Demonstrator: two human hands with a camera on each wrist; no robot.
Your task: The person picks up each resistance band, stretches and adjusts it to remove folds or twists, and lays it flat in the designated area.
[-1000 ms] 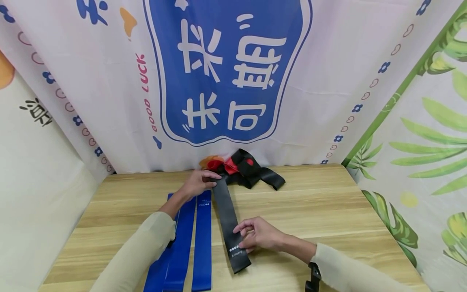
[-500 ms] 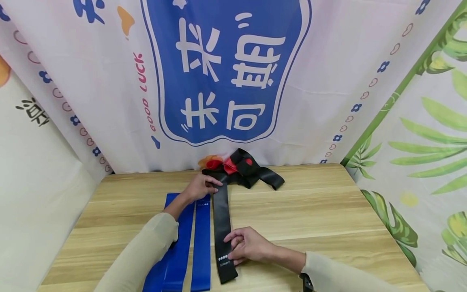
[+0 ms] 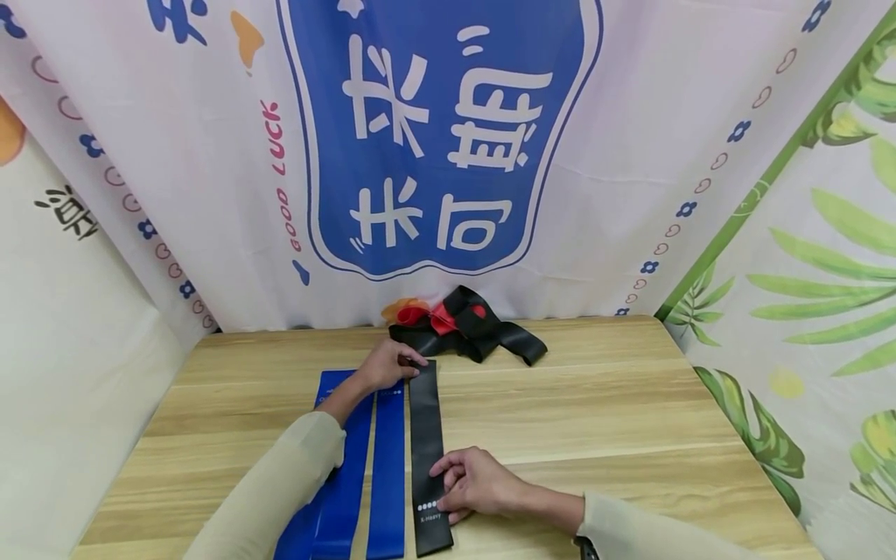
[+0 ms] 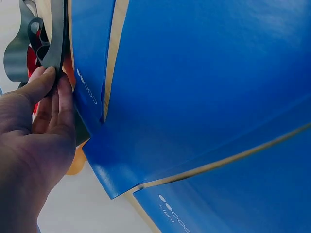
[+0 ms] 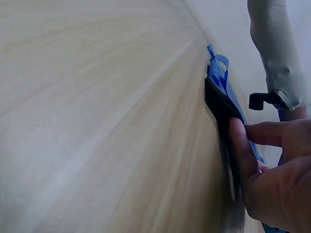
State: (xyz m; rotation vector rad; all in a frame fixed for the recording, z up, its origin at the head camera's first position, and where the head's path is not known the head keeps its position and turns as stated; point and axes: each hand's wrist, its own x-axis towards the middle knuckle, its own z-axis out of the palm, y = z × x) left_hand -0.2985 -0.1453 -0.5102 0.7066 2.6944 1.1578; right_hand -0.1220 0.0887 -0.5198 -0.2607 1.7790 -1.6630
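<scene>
A flat black resistance band (image 3: 425,435) marked "X-Heavy" lies lengthwise on the wooden table. At its far end my left hand (image 3: 387,365) pinches it between thumb and fingers, seen also in the left wrist view, where the hand (image 4: 41,114) holds the band's end. My right hand (image 3: 483,484) pinches the band's right edge near the printed dots; in the right wrist view, thumb and finger hold the dark band (image 5: 221,104). Just left of it lies a narrow blue band (image 3: 386,474). Wider blue bands (image 3: 353,451) lie further left, partly under my left forearm.
Behind my left hand, a loose heap of black bands (image 3: 521,342) with red (image 3: 413,313) and orange (image 3: 393,310) pieces lies at the table's back edge. A printed cloth (image 3: 595,233) hangs behind the table (image 3: 595,397).
The black band has swung from slanted to nearly parallel with the blue ones and come nearer, its far end now apart from the heap. Both hands moved with it, the right one leftward and nearer.
</scene>
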